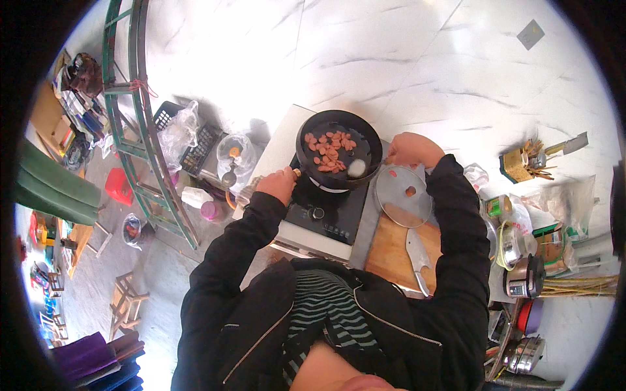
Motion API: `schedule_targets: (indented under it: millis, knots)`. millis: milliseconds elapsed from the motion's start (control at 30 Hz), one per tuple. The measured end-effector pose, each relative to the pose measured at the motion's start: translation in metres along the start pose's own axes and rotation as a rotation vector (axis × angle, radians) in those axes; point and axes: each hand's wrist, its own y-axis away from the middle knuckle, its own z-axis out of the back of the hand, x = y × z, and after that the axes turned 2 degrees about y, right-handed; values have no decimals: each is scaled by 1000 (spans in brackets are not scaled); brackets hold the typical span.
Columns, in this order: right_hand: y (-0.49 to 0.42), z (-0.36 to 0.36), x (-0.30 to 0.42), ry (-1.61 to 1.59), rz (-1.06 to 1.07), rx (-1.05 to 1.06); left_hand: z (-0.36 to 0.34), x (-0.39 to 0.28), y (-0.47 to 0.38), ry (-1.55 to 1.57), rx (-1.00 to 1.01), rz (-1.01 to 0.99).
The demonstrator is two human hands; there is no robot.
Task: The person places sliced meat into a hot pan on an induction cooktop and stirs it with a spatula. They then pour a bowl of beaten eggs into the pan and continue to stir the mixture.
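Note:
A black wok (303,146) stands over the black glass cooktop (303,205) before me. Reddish sliced sausage pieces (330,146) lie in it, next to a small white mound (357,168). At the wok's left side, my left hand (277,185) is curled around a small grip with a yellowish tip. My right hand (413,149) is closed at the wok's right rim; its fingers hide what they hold there. Below that hand, a round clear plate (403,195) with a few reddish bits overlaps a wooden cutting board (391,249). A cleaver (418,256) rests on the board.
A green metal ladder (142,122) leans at left, near a black plastic crate (200,151) and a bag-lined container (234,156). Bowls, bags and a rice cooker (523,276) crowd the right side. A utensil holder (521,161) hangs on the white marbled wall (367,44).

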Motion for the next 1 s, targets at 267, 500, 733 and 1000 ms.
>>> schedule_targets:
  millis: [267, 500, 733, 1000]
  knots:
    - [-48, -54, 21, -438, -28, 1, -3, -2, -3, -21, -31, -22]
    - [-38, -51, -2, -481, -92, -111, 0, 1, -1, 17, -17, -25]
    - [-2, -9, -7, 81, -8, 24, 5, 0, -9, -15, 4, -53]
    - [-64, -56, 11, -113, 50, -185, 2, -1, -17, -54, 24, -41]
